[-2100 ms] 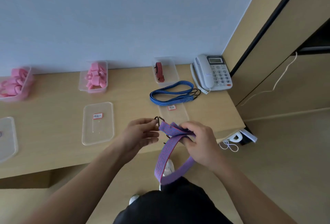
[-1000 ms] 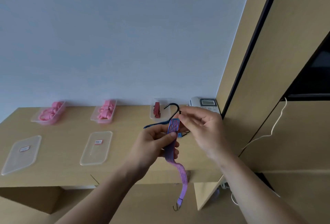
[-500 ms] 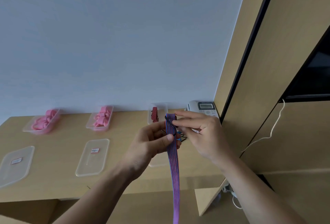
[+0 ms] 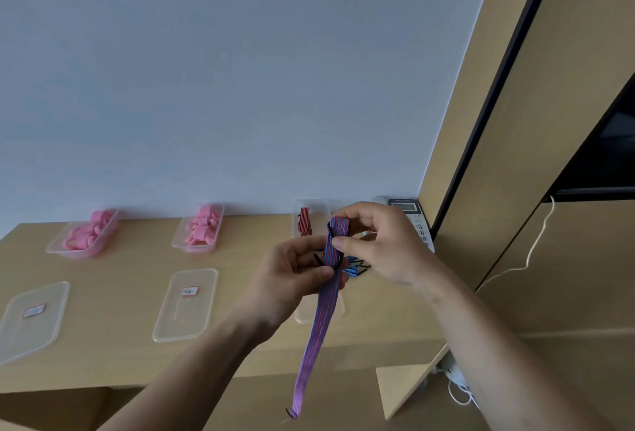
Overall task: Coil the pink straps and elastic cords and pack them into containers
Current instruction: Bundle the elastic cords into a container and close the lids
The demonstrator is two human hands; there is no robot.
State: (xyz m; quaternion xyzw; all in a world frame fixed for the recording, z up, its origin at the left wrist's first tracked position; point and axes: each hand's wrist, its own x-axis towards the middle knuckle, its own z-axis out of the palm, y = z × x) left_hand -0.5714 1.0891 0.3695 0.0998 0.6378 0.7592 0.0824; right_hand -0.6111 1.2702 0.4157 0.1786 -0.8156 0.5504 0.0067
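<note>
Gripping a flat elastic cord (image 4: 324, 310) with both hands above the right end of the worktop (image 4: 120, 276), close to its front edge: left hand (image 4: 292, 279) pinching the band between thumb and curled fingers, right hand (image 4: 385, 245) just beside it, holding the folded top loop between thumb and fingertips. Hanging straight down from the left hand past the front edge, ending in a small dark end piece (image 4: 291, 414). Woven in fine lengthwise stripes of blue and red, looking purple lower down. Behind the hands, lying on the worktop and mostly hidden, a blue striped cord (image 4: 354, 271) with black wire hooks. Along the back edge, a left tub (image 4: 55, 247) and a middle tub (image 4: 178, 241) of clear plastic, both filled with coiled pink straps (image 4: 202, 226), then a third tub (image 4: 321, 205) holding a red-and-black striped cord (image 4: 304, 221). Nearer the front edge, two flat clear lids (image 4: 202, 320) with rounded corners, each bearing a small white label (image 4: 190, 291) framed in red, writing too small to read. At the back right corner, a grey telephone (image 4: 412, 214) with display and keypad
</note>
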